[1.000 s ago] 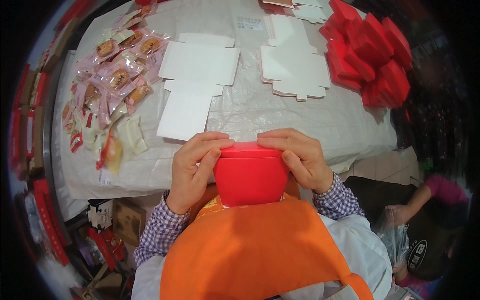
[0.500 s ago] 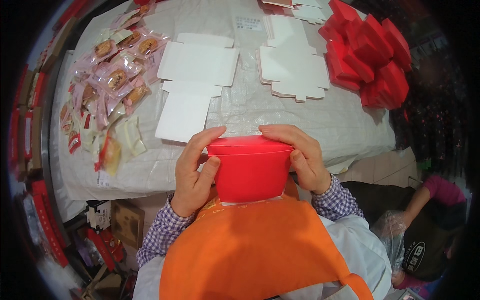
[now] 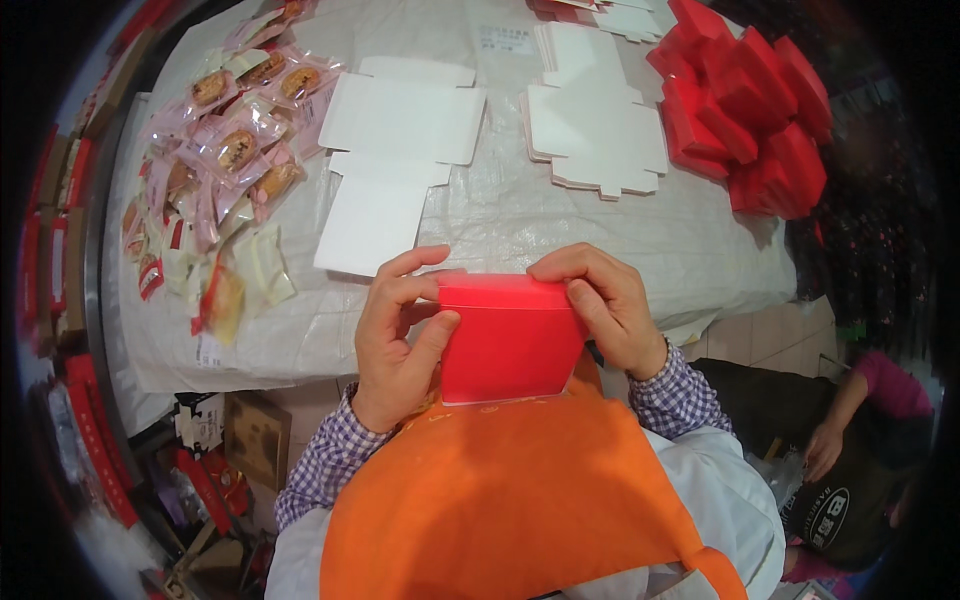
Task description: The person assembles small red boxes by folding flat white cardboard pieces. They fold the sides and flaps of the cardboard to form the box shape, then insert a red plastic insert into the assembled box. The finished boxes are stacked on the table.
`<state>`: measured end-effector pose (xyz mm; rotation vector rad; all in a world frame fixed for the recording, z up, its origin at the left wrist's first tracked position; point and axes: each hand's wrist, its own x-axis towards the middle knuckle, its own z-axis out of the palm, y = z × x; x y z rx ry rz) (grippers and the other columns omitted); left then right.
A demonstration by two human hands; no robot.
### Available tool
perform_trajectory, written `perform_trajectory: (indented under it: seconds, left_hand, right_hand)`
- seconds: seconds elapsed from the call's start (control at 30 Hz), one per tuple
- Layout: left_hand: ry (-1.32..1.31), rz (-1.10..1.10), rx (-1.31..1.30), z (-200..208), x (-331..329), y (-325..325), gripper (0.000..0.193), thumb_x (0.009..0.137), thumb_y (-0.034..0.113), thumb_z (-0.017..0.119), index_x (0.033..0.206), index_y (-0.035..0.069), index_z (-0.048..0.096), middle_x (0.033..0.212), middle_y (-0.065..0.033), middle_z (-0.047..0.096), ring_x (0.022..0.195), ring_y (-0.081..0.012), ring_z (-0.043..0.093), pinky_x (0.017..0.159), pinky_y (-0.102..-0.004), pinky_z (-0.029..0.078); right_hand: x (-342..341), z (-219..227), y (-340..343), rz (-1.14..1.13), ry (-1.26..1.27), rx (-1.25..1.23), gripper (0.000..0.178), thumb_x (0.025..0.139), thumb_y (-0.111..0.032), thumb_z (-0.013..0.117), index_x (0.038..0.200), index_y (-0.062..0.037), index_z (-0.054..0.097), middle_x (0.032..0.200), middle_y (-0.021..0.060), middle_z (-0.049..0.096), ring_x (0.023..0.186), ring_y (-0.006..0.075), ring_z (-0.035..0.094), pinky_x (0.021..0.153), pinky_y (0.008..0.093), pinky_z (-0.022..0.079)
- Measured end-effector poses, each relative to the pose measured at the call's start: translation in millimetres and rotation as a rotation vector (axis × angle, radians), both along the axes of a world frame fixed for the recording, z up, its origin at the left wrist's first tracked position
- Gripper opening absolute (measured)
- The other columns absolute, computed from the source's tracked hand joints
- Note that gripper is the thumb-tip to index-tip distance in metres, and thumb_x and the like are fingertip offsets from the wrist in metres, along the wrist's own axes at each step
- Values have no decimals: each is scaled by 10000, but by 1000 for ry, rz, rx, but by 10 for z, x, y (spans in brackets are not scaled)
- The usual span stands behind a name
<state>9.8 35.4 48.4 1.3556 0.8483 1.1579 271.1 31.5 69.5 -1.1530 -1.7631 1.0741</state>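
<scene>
A red cardboard box [image 3: 512,350] stands against my orange apron at the near edge of the table. My left hand [image 3: 400,345] grips its left side, thumb on the near face and fingers behind, with the index finger raised off it. My right hand [image 3: 605,305] holds the upper right corner between thumb and fingers. Beyond my hands lies a flat, unfolded white box blank [image 3: 400,120]. A stack of similar blanks [image 3: 595,130] lies to its right.
Clear-wrapped pastries [image 3: 235,150] and small packets heap at the far left. Several red boxes [image 3: 745,110] pile up at the far right. More blanks lie at the back. At the lower right a co-worker's hand [image 3: 825,450] is beside a dark apron. Cartons stand below the left table edge.
The red box's top edge has gone from bowed to straighter, and its sides look squarer. My right thumb has moved up to the top corner; my left index finger has lifted.
</scene>
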Motion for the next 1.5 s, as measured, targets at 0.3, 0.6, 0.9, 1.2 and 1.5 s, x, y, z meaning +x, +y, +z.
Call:
perform_trajectory:
  seconds: [0.3, 0.6, 0.9, 1.2, 1.5]
  left_hand:
    - [155, -21, 108, 23, -17, 47, 229, 933, -15, 654, 1154, 16, 604, 1302, -169, 589, 1124, -219, 636, 893, -321, 587]
    - [162, -10, 97, 5, -15, 17, 206, 934, 3, 668, 1122, 21, 587, 1278, -153, 598, 1117, -214, 641, 875, -320, 593]
    - [146, 26, 64, -63, -6, -1, 213, 931, 1, 671, 1118, 24, 570, 1275, -154, 597, 1121, -209, 636, 875, -318, 588]
    - [344, -65, 193, -109, -29, 24, 449, 951, 36, 627, 1390, 56, 533, 1377, -143, 557, 1201, -245, 598, 921, -343, 554]
    - [165, -109, 31, -245, 54, 21, 681, 1024, 254, 527, 1608, 39, 251, 1605, -180, 347, 1404, -309, 459, 1125, -432, 398]
  right_hand:
    - [-21, 392, 192, 251, -259, -3, 425, 890, -14, 552, 1303, -52, 647, 1175, 161, 685, 1025, 314, 680, 909, 352, 536]
    - [-162, 315, 332, 415, -252, 1, 614, 861, 99, 508, 1394, -173, 646, 1337, 155, 617, 1120, 335, 657, 971, 356, 535]
    - [-135, 282, 364, 421, -220, -43, 599, 871, 86, 483, 1382, -175, 656, 1342, 156, 614, 1131, 336, 658, 976, 363, 536]
    - [-95, 240, 316, 478, -317, -17, 520, 1009, -144, 495, 1516, -44, 444, 1397, 211, 571, 1241, 403, 585, 1053, 421, 480]
    - [-51, 261, 264, 506, -338, -81, 567, 1046, -224, 491, 1568, -50, 354, 1410, 229, 548, 1239, 408, 570, 1040, 431, 477]
